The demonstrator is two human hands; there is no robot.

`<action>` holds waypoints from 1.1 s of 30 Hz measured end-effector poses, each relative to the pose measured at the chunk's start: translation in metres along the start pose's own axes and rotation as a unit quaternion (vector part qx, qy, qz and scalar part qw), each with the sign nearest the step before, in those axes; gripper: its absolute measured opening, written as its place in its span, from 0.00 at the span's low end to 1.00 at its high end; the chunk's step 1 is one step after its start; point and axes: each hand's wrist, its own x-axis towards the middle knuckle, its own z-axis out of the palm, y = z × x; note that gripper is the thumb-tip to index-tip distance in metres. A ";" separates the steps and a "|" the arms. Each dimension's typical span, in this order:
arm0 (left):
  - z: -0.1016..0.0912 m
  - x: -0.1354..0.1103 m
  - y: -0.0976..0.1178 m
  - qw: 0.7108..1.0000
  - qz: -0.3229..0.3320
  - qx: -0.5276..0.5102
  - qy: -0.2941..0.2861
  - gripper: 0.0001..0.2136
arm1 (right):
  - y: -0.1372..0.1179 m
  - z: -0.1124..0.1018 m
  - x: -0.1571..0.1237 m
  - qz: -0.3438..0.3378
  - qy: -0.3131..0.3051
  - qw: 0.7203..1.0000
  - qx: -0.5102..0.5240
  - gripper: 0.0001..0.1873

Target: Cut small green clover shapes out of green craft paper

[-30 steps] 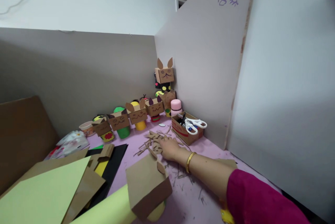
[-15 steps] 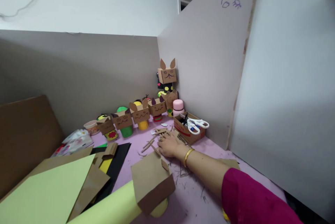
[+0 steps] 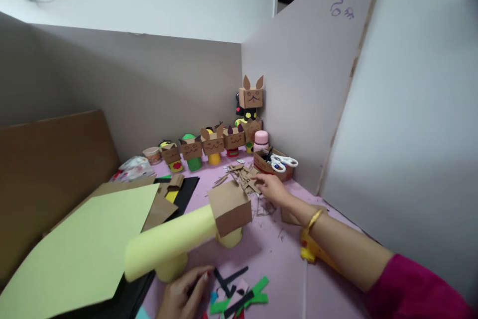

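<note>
My right hand (image 3: 274, 190) reaches forward over the pink table (image 3: 328, 279), fingers stretched onto a heap of brown cardboard scraps (image 3: 242, 175); it grips nothing that I can see. A gold bangle sits on its wrist. My left hand (image 3: 185, 293) rests low at the frame's bottom edge, fingers curled beside black and green paper cut-outs (image 3: 239, 291) and the foot of a pale yellow tube (image 3: 170, 247). A cardboard box head (image 3: 230, 207) stands on a yellow roll just left of my right hand.
Several box-headed paper figures (image 3: 212, 146) line the back partition, one taller (image 3: 251, 96) in the corner. A small carton with white scissors (image 3: 278, 163) and a pink bottle (image 3: 261, 140) stand beside them. Light green sheet (image 3: 82, 249), brown card and black paper cover the left. A yellow object (image 3: 311, 252) lies under my right forearm.
The view has tilted down and pulled back, bringing my left hand and the paper cut-outs into sight. My right hand has shifted right along the scraps, closer to the carton.
</note>
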 end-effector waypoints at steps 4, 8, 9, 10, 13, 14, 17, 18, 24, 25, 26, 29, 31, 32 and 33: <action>-0.001 -0.003 0.008 0.999 0.024 0.040 0.016 0.14 | -0.013 -0.006 -0.042 0.010 0.035 0.997 0.067 0.13; 0.001 -0.007 0.010 0.998 0.030 0.042 0.028 0.14 | -0.033 -0.002 -0.093 0.009 0.021 0.991 0.129 0.14; 0.002 -0.008 0.010 0.998 0.030 0.042 0.033 0.14 | -0.038 0.002 -0.104 0.009 0.005 0.990 0.142 0.14; 0.003 -0.009 0.010 0.998 0.033 0.043 0.037 0.13 | -0.043 0.006 -0.115 0.009 -0.012 0.989 0.150 0.14; 0.005 -0.012 0.012 0.996 0.057 0.045 0.044 0.12 | -0.053 0.018 -0.138 0.009 -0.046 0.987 0.156 0.11; 0.007 -0.014 0.013 0.996 0.069 0.045 0.044 0.12 | -0.054 0.021 -0.143 0.011 -0.050 0.987 0.155 0.09; 0.010 -0.019 0.018 0.991 0.114 0.047 0.054 0.10 | -0.052 0.028 -0.150 0.027 -0.045 0.986 0.157 0.06; 0.010 -0.021 0.019 0.988 0.127 0.049 0.071 0.10 | -0.050 0.029 -0.151 0.036 -0.036 0.985 0.162 0.05; -0.001 -0.024 0.015 0.914 0.132 0.079 0.377 0.20 | -0.040 0.038 -0.141 0.087 0.056 0.967 0.231 0.24; -0.004 -0.023 0.014 0.895 0.116 0.085 0.423 0.24 | -0.041 0.039 -0.137 0.086 0.066 0.963 0.246 0.29; -0.007 -0.021 0.012 0.880 0.096 0.088 0.457 0.26 | -0.043 0.041 -0.132 0.082 0.072 0.959 0.261 0.33; -0.013 -0.016 0.009 0.871 0.040 0.051 0.488 0.29 | -0.053 0.046 -0.117 0.057 0.072 0.950 0.300 0.40; -0.013 -0.013 0.009 0.880 0.027 -0.019 0.474 0.27 | -0.063 0.047 -0.110 0.036 0.066 0.943 0.323 0.43; -0.012 -0.013 0.010 0.886 0.024 -0.060 0.459 0.26 | -0.067 0.047 -0.107 0.023 0.060 0.940 0.336 0.43; -0.011 -0.012 0.011 0.892 0.019 -0.096 0.440 0.25 | -0.070 0.048 -0.106 0.008 0.055 0.935 0.350 0.43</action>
